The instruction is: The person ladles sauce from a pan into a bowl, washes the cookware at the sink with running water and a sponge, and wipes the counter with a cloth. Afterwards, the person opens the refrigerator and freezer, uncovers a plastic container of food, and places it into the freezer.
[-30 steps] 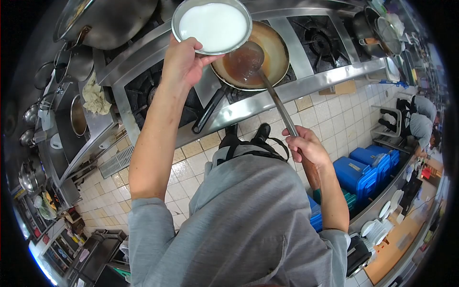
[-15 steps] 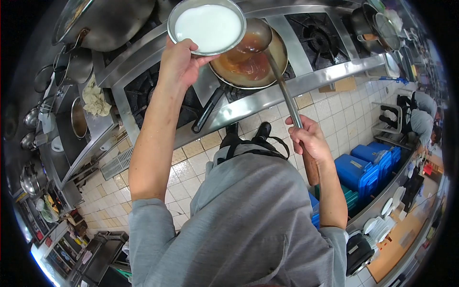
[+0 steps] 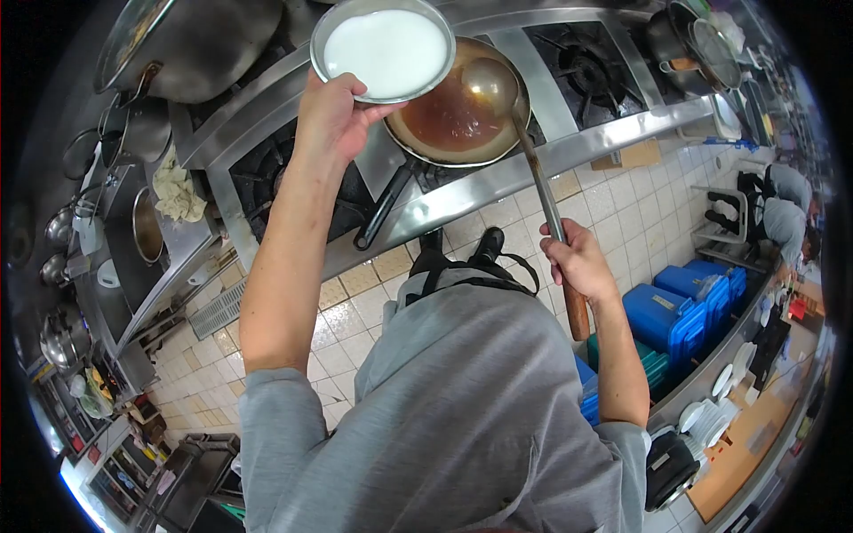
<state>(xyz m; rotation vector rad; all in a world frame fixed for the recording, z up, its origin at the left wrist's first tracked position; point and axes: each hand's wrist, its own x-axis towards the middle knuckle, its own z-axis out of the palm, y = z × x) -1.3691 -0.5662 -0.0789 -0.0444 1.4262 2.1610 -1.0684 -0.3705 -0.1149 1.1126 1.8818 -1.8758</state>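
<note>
My left hand point(image 3: 342, 115) grips the near rim of a metal bowl point(image 3: 316, 55) with white liquid point(image 3: 384, 51) in it. The bowl is held over the left part of a frying pan point(image 3: 404, 147) and hides some of it. Reddish-brown sauce point(image 3: 449, 120) covers the bottom of the pan. My right hand point(image 3: 579, 262) is wrapped round the long handle of a ladle point(image 3: 548, 204), just above its wooden end. The ladle's round head rests at the sauce on the pan's right side. The pan's black handle point(image 3: 388, 209) points toward me, with neither hand on it.
Gas burners point(image 3: 586, 75) flank the pan along the steel stove. A large pot point(image 3: 204, 44) stands at the upper left, near a crumpled cloth point(image 3: 178, 186). Blue bins point(image 3: 662, 315) line the right side, by a counter with plates point(image 3: 706, 422). Another person point(image 3: 786, 213) is at the far right.
The ladle's head, which was raised with sauce over the pan, has come down and right into the pan. More sauce shows in the pan. My left hand and the bowl have barely moved.
</note>
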